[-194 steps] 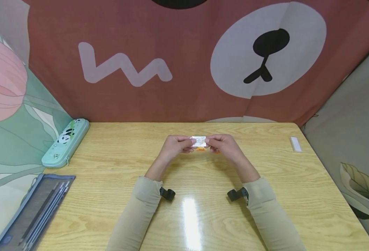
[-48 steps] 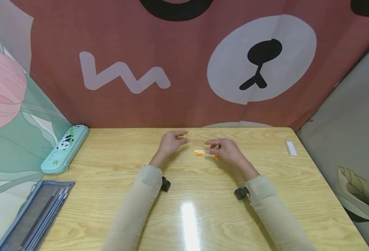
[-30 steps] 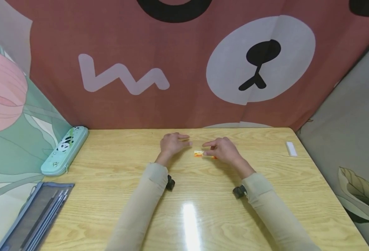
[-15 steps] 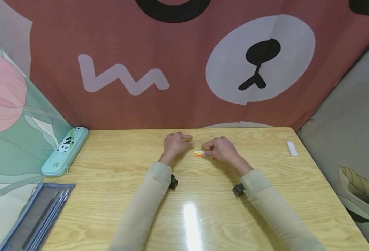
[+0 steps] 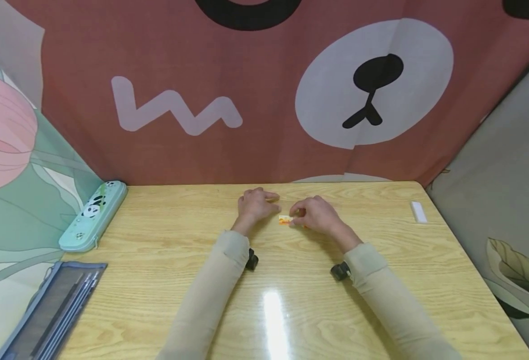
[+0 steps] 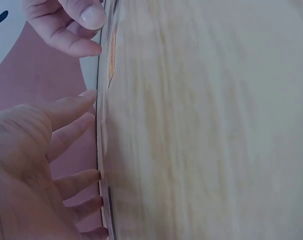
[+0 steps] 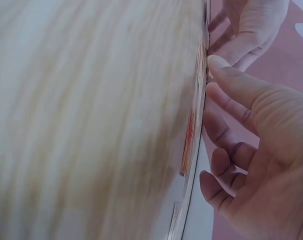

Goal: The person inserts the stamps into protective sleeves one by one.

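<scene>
My right hand [image 5: 317,215] hangs low over the worktop [image 5: 179,225], towards the middle of its far edge, thumb apart from loosely curled fingers; I see nothing pinched. The thumb tip is at the right end of an orange-and-white slip [image 5: 284,220] lying flat, though I cannot tell whether it touches. A second slip [image 7: 187,147] lies just right of it. My left hand [image 5: 254,204] is spread, just left of both. Slips this thin, I judge, want light, level fingertips so neither skids. At the left edge, nearest me, a mesh pouch [image 5: 66,280] holds several pencil-like sticks [image 5: 71,312]; towards the far left corner a panda case [image 5: 76,235] looks closed, contents hidden.
</scene>
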